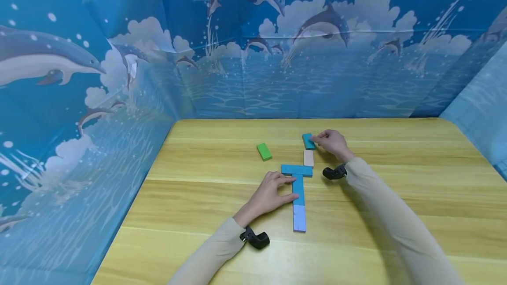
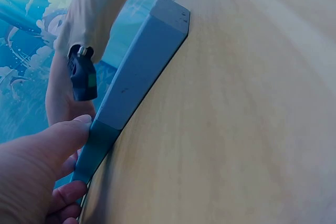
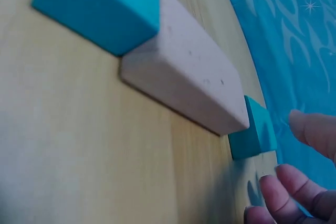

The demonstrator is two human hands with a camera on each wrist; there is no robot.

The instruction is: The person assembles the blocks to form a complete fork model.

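Flat blocks lie joined on the table. A crosswise blue block [image 1: 291,169] tops a lengthwise blue block [image 1: 299,191], whose near end meets a lavender block [image 1: 299,220] [image 2: 139,66]. A pale pink block [image 1: 308,158] [image 3: 199,69] runs from the crosswise block's right end towards a teal block [image 1: 306,140] [image 3: 257,129], which sits slightly angled. My left hand [image 1: 269,191] touches the lengthwise block's left edge with thumb and fingertips. Beside the teal block is my right hand [image 1: 332,142]; in the right wrist view its spread fingers [image 3: 281,195] appear apart from that block.
A green block [image 1: 264,151] lies on its own to the left on the wooden table [image 1: 206,197]. A dolphin-patterned sheet [image 1: 277,82] stands along the table's back edge and left side. Each wrist wears a black device.
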